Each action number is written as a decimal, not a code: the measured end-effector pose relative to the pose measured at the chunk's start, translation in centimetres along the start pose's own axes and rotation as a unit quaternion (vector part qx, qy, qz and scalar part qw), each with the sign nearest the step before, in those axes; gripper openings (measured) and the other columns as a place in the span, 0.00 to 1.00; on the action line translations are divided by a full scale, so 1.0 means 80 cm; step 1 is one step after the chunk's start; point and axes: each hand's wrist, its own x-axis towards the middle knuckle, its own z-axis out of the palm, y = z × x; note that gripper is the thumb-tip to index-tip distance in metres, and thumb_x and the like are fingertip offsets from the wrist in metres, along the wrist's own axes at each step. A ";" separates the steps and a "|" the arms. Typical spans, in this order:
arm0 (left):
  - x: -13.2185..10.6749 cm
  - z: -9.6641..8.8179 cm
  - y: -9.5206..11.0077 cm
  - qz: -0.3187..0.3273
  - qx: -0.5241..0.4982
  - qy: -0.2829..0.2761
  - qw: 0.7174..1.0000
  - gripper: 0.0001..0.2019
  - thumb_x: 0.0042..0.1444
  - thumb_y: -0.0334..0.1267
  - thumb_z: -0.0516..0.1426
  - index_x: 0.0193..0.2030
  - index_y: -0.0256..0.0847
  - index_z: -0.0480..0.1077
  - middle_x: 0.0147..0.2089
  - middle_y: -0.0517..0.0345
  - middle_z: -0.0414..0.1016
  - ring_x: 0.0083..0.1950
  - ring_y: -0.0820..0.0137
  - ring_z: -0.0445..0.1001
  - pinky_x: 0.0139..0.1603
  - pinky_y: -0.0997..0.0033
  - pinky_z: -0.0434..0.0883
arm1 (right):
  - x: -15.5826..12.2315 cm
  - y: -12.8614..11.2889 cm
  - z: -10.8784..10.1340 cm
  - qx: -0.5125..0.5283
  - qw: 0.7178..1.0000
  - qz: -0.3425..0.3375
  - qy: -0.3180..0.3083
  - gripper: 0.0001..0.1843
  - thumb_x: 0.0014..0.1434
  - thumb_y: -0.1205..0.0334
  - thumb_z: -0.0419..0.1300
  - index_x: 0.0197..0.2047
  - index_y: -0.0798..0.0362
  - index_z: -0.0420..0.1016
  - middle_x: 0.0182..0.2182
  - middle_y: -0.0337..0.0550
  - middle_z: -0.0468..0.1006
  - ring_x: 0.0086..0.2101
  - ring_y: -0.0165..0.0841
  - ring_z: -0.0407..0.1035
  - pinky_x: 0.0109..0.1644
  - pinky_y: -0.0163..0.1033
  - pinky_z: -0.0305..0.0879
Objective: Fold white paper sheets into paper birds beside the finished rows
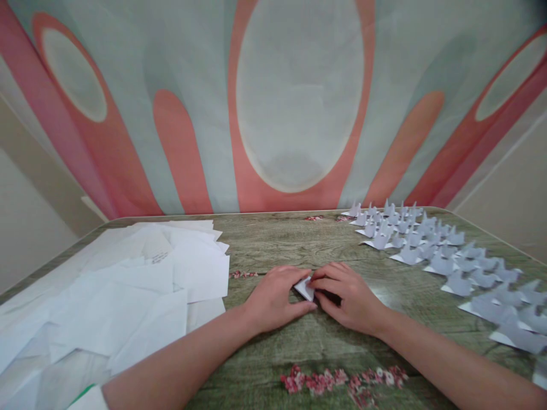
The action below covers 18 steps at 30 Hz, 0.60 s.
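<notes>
Both hands rest on the table (273, 239) at the centre, closed together over a small folded piece of white paper (305, 287). My left hand (276, 299) curls its fingers against the paper's left side, thumb pressed along the table. My right hand (348, 296) covers the paper's right side, its fingers pinched on the fold. Only a small white corner of the paper shows between the two hands.
A loose pile of white paper sheets (119, 285) covers the table's left half. Several folded paper figures (444, 256) stand in rows on the right, up to the edge. A wall with pink and grey ovals (299, 102) rises behind the table.
</notes>
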 end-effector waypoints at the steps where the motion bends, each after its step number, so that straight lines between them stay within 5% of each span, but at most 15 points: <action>1: 0.000 0.001 -0.001 -0.005 -0.006 0.005 1.000 0.26 0.48 0.47 0.60 0.54 0.41 0.64 0.52 0.54 0.71 0.52 0.63 0.67 0.55 0.63 0.62 | 0.000 0.001 0.001 -0.001 1.000 0.001 0.005 0.10 0.53 0.69 0.56 0.39 0.50 0.74 0.37 0.43 0.74 0.37 0.35 0.65 0.42 0.43 0.60; 10: 0.000 0.004 -0.005 -0.020 -0.028 0.009 0.999 0.29 0.44 0.49 0.62 0.54 0.42 0.65 0.52 0.53 0.71 0.53 0.61 0.67 0.56 0.61 0.62 | 0.002 0.013 0.015 0.007 0.998 0.032 0.046 0.09 0.56 0.68 0.57 0.39 0.50 0.74 0.36 0.42 0.75 0.36 0.33 0.68 0.42 0.40 0.63; 18: 0.003 -0.008 0.002 -0.043 -0.095 -0.003 0.995 0.17 0.59 0.38 0.50 0.55 0.44 0.65 0.53 0.56 0.70 0.54 0.67 0.67 0.56 0.64 0.63 | 0.004 0.012 0.013 0.039 0.994 0.085 0.050 0.08 0.57 0.68 0.54 0.36 0.50 0.75 0.32 0.42 0.74 0.33 0.32 0.68 0.38 0.38 0.64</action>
